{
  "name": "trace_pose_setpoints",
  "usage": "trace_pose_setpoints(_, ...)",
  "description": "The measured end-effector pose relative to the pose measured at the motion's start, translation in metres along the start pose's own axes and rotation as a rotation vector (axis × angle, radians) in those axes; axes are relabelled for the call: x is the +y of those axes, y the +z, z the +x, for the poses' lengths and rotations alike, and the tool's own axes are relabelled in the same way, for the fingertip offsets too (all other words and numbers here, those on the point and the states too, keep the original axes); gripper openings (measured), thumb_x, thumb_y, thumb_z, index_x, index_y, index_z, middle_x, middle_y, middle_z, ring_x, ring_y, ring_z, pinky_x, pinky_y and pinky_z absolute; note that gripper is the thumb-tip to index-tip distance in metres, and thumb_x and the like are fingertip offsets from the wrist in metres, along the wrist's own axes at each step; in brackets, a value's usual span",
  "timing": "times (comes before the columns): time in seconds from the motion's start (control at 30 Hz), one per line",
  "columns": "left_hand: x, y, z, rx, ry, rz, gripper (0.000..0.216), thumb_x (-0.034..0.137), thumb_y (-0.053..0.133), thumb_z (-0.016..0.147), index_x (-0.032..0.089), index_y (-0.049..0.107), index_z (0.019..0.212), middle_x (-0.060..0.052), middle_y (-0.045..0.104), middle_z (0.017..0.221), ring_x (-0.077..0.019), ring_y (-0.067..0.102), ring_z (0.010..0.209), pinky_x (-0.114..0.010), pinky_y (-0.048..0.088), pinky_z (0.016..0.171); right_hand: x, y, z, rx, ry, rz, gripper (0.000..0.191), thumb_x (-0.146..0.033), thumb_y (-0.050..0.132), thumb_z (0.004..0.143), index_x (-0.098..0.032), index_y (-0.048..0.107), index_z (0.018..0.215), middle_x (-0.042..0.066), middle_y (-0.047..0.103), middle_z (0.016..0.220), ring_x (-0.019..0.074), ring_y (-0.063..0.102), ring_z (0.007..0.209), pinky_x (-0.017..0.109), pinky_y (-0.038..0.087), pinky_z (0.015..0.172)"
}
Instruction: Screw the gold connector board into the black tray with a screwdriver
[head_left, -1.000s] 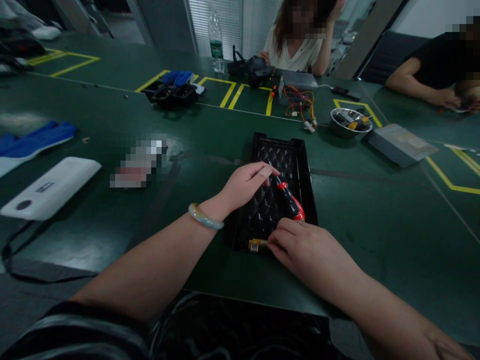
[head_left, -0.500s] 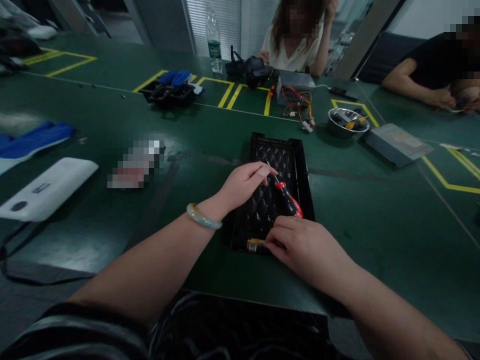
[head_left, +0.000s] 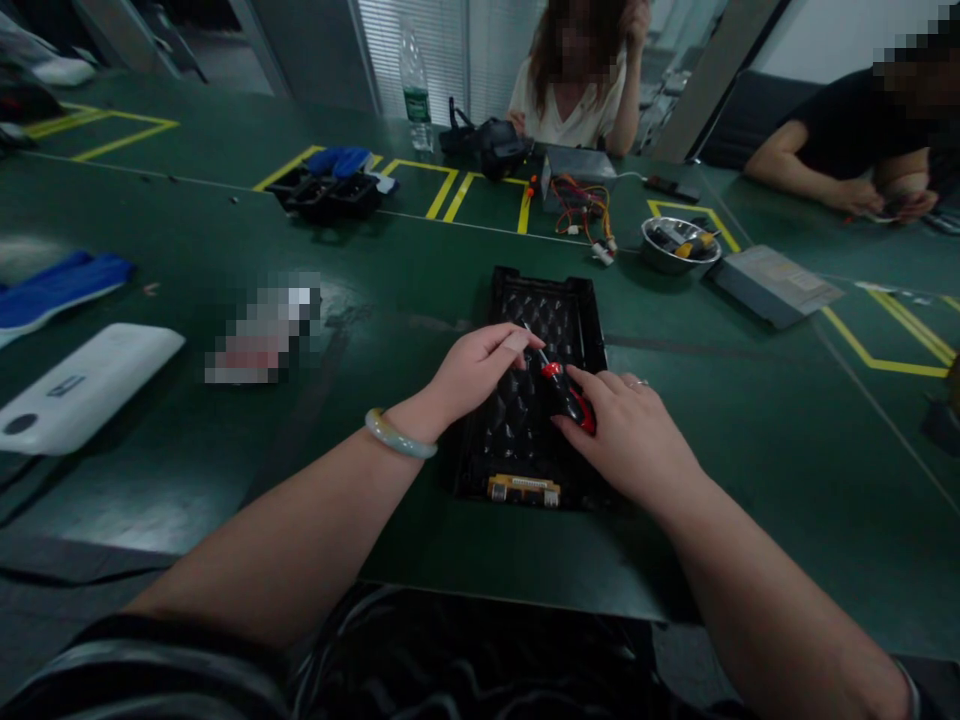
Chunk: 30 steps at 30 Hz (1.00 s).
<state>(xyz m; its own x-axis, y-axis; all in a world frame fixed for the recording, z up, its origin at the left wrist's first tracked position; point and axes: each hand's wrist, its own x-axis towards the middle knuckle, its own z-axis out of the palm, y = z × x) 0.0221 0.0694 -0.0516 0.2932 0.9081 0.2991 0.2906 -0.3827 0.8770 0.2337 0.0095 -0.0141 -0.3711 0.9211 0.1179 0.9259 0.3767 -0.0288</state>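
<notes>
A black plastic casing (head_left: 510, 430) with a quilted-pattern floor lies on the table in front of me. Above it, my left hand (head_left: 480, 365) pinches the thin metal shaft of a red-and-black screwdriver (head_left: 571, 400). My right hand (head_left: 634, 425) has thumb and fingers around the screwdriver's handle. The shaft points up and to the left; its very tip is partly hidden by my left fingers. At the casing's near end sits a small orange-yellow circuit board (head_left: 525, 485) with metal connectors, touched by neither hand.
A metal bowl (head_left: 679, 262) of tools and a grey metal cover (head_left: 776, 285) lie to the right. Behind are a metal box with coloured cables (head_left: 581, 170), a bottle (head_left: 417, 100) and a black tray (head_left: 326, 195). A white power bank (head_left: 90, 385) lies left. Two people sit opposite.
My right hand has moved up from beside the small circuit board to the screwdriver's handle and closed on it. My left hand keeps its pinch on the shaft. The view has shifted slightly.
</notes>
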Motion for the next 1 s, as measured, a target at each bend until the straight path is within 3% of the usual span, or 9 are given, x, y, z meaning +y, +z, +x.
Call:
trace_pose_setpoints(0.1,0.000,0.000,-0.001,0.022,0.013,-0.011,0.035,0.037,0.041,0.104,0.020,0.072,0.106,0.001,0.064,0.080,-0.0136,0.062,0.081,-0.028,0.046,0.082,-0.001,0.001,0.001,0.004,0.027,0.096,0.059,-0.031,0.063,0.086,-0.016,0.053,0.142,0.009,0.071,0.109,0.0318,0.064,0.101,0.050,0.052,0.094)
trace_pose_setpoints(0.17,-0.001,0.000,-0.001,0.052,0.021,-0.031,0.034,0.036,0.042,0.104,0.020,0.072,0.105,0.000,0.064,0.081,-0.0136,0.062,0.080,-0.028,0.047,0.081,0.000,-0.002,0.001,0.079,0.111,0.225,0.057,-0.029,0.065,0.082,-0.019,0.056,0.138,0.008,0.071,0.108,0.0276,0.066,0.096,0.047,0.053,0.090)
trace_pose_setpoints(0.3,-0.004,0.000,-0.001,0.172,0.028,-0.076,0.032,0.036,0.044,0.103,0.021,0.072,0.105,-0.001,0.065,0.082,-0.0136,0.062,0.080,-0.028,0.049,0.079,0.011,-0.003,0.005,0.437,0.227,0.554,0.033,-0.032,0.067,0.083,-0.024,0.065,0.116,0.005,0.069,0.105,0.0203,0.065,0.087,0.039,0.053,0.080)
trace_pose_setpoints(0.43,-0.008,-0.002,0.002,0.315,0.014,-0.115,0.031,0.033,0.044,0.103,0.021,0.072,0.105,-0.002,0.065,0.084,-0.0135,0.061,0.082,-0.027,0.050,0.079,0.023,-0.003,0.011,0.791,0.251,0.889,0.032,-0.036,0.070,0.085,-0.022,0.064,0.113,0.003,0.064,0.098,0.0144,0.059,0.074,0.033,0.051,0.068)
trace_pose_setpoints(0.53,-0.013,-0.003,0.004,0.372,-0.006,-0.141,0.029,0.031,0.045,0.102,0.021,0.072,0.105,-0.002,0.065,0.084,-0.0132,0.062,0.083,-0.027,0.050,0.079,0.025,-0.005,0.014,0.915,0.249,1.002,0.032,-0.036,0.070,0.086,-0.018,0.064,0.111,0.001,0.061,0.091,0.0101,0.055,0.068,0.030,0.048,0.068)
trace_pose_setpoints(0.63,-0.016,-0.003,0.005,0.383,-0.014,-0.150,0.028,0.030,0.046,0.101,0.020,0.072,0.105,-0.002,0.066,0.085,-0.0131,0.063,0.083,-0.027,0.050,0.080,0.024,-0.006,0.015,0.952,0.238,1.023,0.031,-0.037,0.071,0.085,-0.017,0.064,0.109,-0.002,0.060,0.088,0.0082,0.053,0.064,0.028,0.044,0.062)
trace_pose_setpoints(0.73,-0.015,-0.004,0.003,0.325,-0.010,-0.143,0.024,0.026,0.051,0.098,0.019,0.070,0.110,-0.002,0.069,0.091,-0.0134,0.064,0.087,-0.029,0.050,0.086,0.023,-0.005,0.018,1.014,0.222,1.111,0.029,-0.039,0.070,0.085,-0.018,0.064,0.104,-0.003,0.058,0.082,0.0067,0.050,0.055,0.025,0.039,0.053)
trace_pose_setpoints(0.93,0.006,-0.010,-0.008,-0.113,0.053,-0.092,0.040,0.028,0.062,0.093,0.021,0.060,0.133,-0.007,0.072,0.116,-0.0181,0.066,0.107,-0.036,0.049,0.099,0.027,-0.008,0.024,1.095,0.289,1.423,0.023,-0.035,0.070,0.083,-0.016,0.062,0.095,-0.004,0.054,0.064,0.0081,0.046,0.050,0.025,0.034,0.047)
trace_pose_setpoints(1.0,0.011,-0.010,-0.010,-0.165,0.051,-0.077,0.040,0.033,0.066,0.092,0.022,0.062,0.130,-0.007,0.073,0.115,-0.0196,0.067,0.108,-0.038,0.049,0.101,0.027,-0.009,0.025,1.087,0.334,1.455,0.025,-0.037,0.069,0.082,-0.016,0.061,0.095,-0.004,0.054,0.066,0.0076,0.046,0.049,0.025,0.033,0.046)
